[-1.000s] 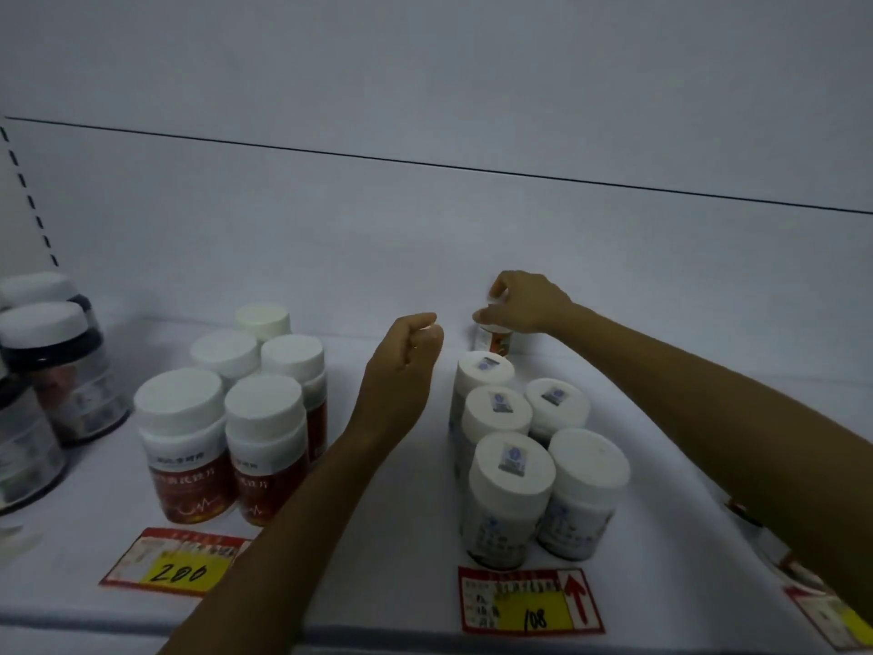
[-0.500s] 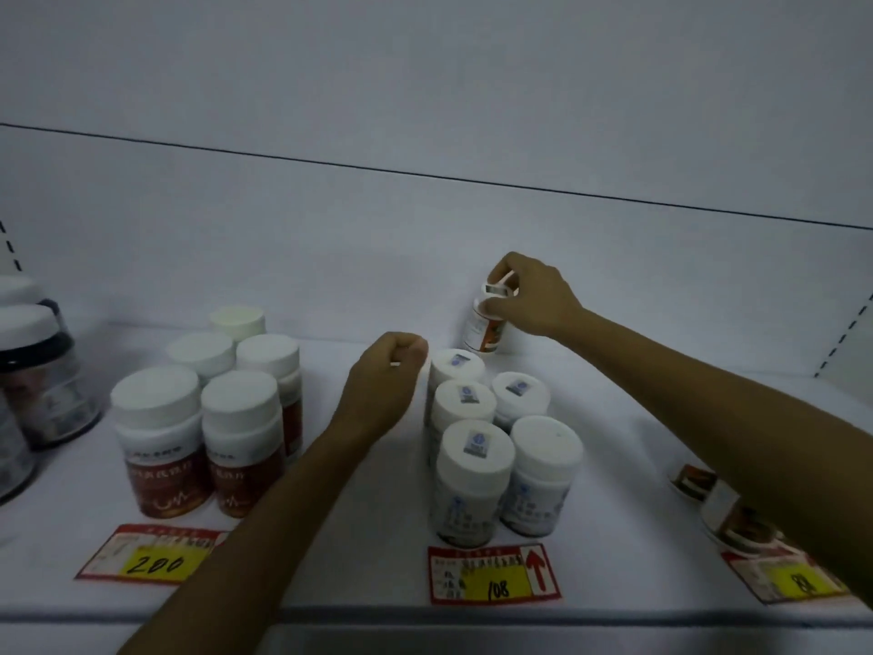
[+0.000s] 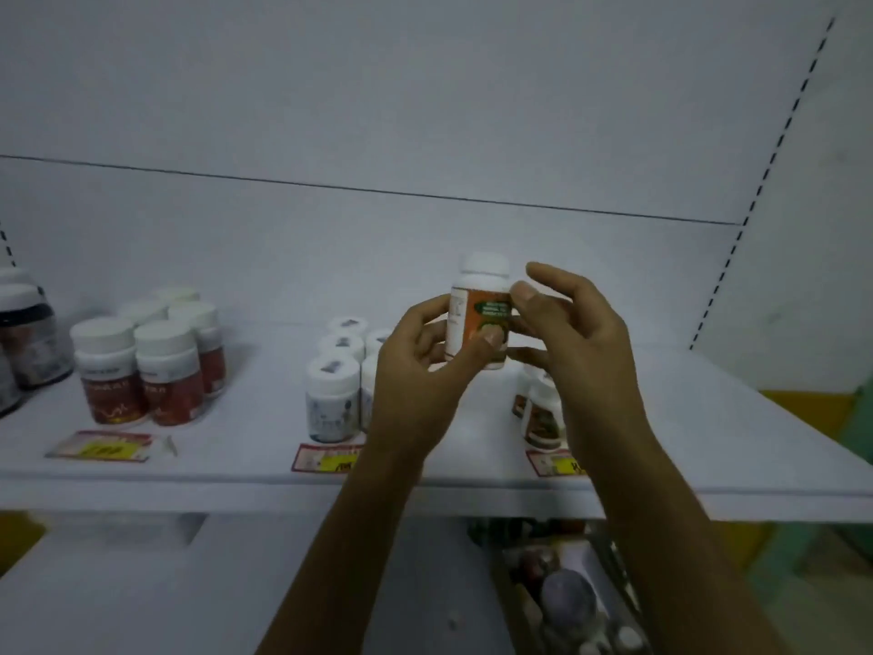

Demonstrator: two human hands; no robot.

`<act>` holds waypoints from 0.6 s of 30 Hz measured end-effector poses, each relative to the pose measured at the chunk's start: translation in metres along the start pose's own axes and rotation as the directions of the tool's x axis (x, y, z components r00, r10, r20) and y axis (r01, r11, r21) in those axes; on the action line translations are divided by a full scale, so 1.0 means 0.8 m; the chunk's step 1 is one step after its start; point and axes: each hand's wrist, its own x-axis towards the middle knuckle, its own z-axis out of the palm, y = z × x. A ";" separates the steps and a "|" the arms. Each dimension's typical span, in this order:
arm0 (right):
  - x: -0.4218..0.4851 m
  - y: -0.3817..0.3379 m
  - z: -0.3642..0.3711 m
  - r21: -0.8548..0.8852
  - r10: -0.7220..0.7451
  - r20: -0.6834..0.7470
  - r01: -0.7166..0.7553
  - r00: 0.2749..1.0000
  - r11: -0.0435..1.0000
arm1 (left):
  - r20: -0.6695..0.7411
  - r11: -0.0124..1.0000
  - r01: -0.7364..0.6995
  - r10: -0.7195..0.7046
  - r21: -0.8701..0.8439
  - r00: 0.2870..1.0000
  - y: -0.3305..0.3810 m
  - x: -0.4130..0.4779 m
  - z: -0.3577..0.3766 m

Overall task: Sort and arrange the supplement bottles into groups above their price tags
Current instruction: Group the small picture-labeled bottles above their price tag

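- Bottle (image 3: pixel 477 319) with an orange label stands upright in the air before the shelf (image 3: pixel 708 442), label facing us, probably so we can read it.
- Our left hand (image 3: pixel 425 371) pinches its lower body; our right hand (image 3: pixel 576 352) pinches its side, outer fingers spread.
- Matching bottles (image 3: pixel 543 418) stand at right above a price tag (image 3: pixel 557 463); we judge it belongs there.

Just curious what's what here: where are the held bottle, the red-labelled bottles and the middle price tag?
Orange-labelled bottle (image 3: pixel 476 320), head view, on its orange label.
Red-labelled bottles (image 3: pixel 163 340), head view, a front bottle's white cap.
Middle price tag (image 3: pixel 321 458), head view, its visible left part.
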 end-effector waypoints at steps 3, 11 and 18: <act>-0.066 0.020 -0.029 0.149 0.049 -0.064 -0.039 0.997 0.988 | 0.045 0.968 0.177 -0.171 -0.177 0.984 0.000 -0.052 0.033; -0.119 0.035 -0.091 0.130 0.047 -0.091 -0.035 0.995 0.991 | 0.122 0.947 0.264 -0.244 -0.185 0.962 0.003 -0.114 0.083; -0.102 0.021 -0.129 0.202 0.085 -0.007 -0.081 0.996 0.976 | 0.156 0.994 -0.004 -0.013 0.111 0.988 0.016 -0.109 0.100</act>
